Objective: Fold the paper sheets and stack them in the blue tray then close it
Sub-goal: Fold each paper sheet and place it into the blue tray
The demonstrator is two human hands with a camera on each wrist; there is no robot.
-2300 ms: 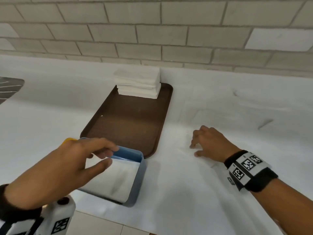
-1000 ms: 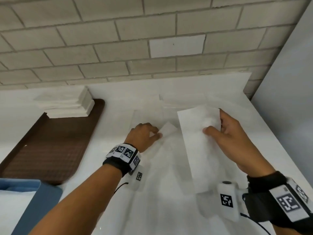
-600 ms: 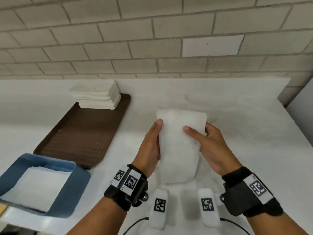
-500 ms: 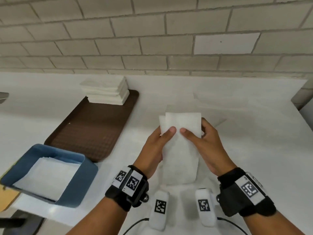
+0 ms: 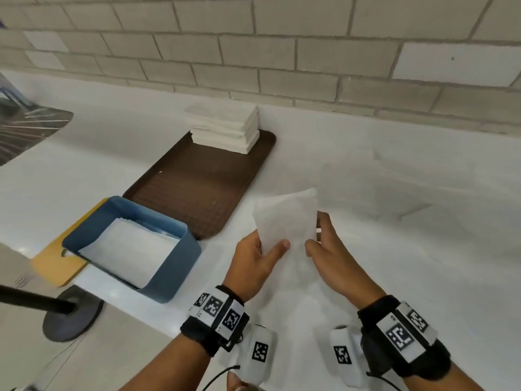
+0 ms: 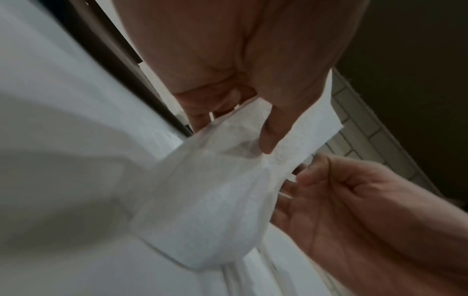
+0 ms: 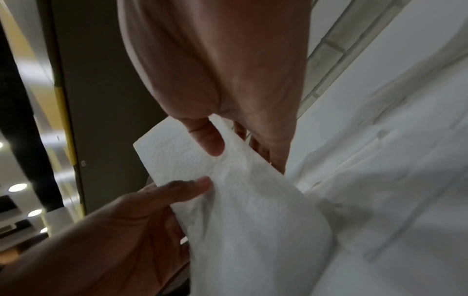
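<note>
A white paper sheet [image 5: 286, 221], folded over, is held up above the white counter between both hands. My left hand [image 5: 260, 256] pinches its left edge with the thumb on top, and my right hand [image 5: 324, 244] pinches its right edge. In the left wrist view the folded sheet [image 6: 215, 200] bulges downward below my left hand's thumb. The right wrist view has the same sheet [image 7: 240, 190] pinched by my right thumb. The blue tray [image 5: 180, 266] stands open at the left with folded white sheets [image 5: 127, 249] stacked inside.
A yellow lid [image 5: 53, 263] lies under the blue tray's left side. A brown tray [image 5: 203, 187] behind it carries a stack of unfolded white sheets [image 5: 225, 127] at its far end. More paper lies flat on the counter at right. A black stand base [image 5: 70, 314] sits at the counter's near edge.
Both hands have brought the sheet lower and closer together, doubling it over into a shorter fold. The view has swung left, so the blue tray shows fully.
</note>
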